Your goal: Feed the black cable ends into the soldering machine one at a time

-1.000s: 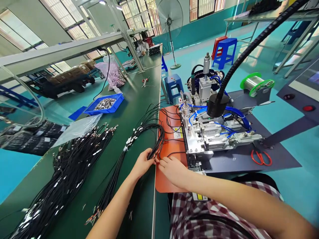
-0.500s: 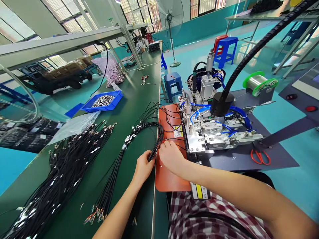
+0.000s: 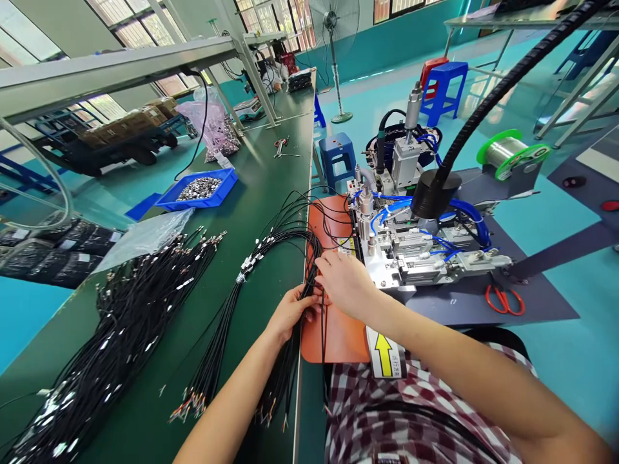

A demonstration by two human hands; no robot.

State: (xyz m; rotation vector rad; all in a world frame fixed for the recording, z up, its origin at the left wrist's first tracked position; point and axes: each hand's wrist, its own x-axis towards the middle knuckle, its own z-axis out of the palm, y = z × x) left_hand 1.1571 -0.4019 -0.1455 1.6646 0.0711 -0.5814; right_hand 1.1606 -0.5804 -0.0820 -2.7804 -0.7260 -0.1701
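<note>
My left hand [image 3: 289, 312] is closed round a bundle of thin black cables [image 3: 309, 277] at the edge of the green bench [image 3: 271, 193]. My right hand [image 3: 344, 278] rests just right of it, fingers curled on the same cables, over an orange mat [image 3: 338, 335]. The cables loop up and left, ending in small metal connectors [image 3: 249, 263]. Loose cable ends hang down below my left hand [image 3: 280, 393]. A metal machine with blue air hoses [image 3: 411, 238] stands directly right of my right hand.
A large heap of black cables [image 3: 130, 309] lies on the bench's left side. A blue tray of metal parts [image 3: 200, 191], a clear bag [image 3: 145, 235], red scissors [image 3: 505, 299], a green wire spool [image 3: 510, 154], a standing fan [image 3: 333, 38] and blue stools [image 3: 338, 158] are around.
Both hands have moved up along the cable bundle. The right hand slid from the mat's lower part up to the loop beside the machine. More cable ends now hang below the left hand.
</note>
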